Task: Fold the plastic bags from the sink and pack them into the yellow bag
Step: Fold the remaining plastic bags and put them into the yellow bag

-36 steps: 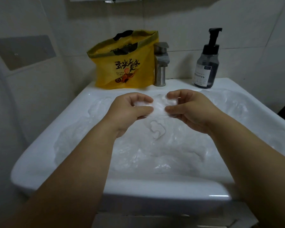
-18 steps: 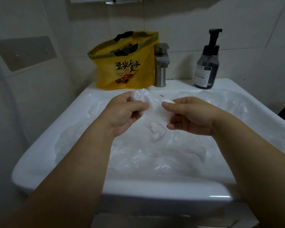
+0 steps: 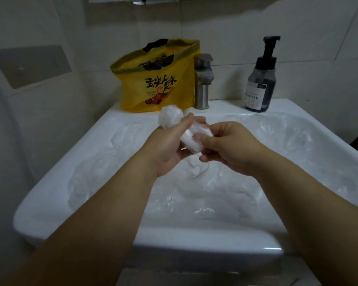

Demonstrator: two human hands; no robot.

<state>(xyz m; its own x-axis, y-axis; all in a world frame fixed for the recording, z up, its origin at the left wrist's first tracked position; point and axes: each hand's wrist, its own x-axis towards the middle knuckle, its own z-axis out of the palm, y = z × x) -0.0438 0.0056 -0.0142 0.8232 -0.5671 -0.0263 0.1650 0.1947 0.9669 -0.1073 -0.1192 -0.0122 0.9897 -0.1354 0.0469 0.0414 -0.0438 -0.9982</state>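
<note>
Low in front, a white sink heaped with loose plastic bags. Above the basin, gripping a rolled bag in the left hand, pinching its end with the right hand. Beyond, on the back ledge: yellow bag, upright, touching the tap; farther right, pump bottle.

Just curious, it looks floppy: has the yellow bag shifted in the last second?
No. The yellow bag stands right beside the faucet, as before.
</note>
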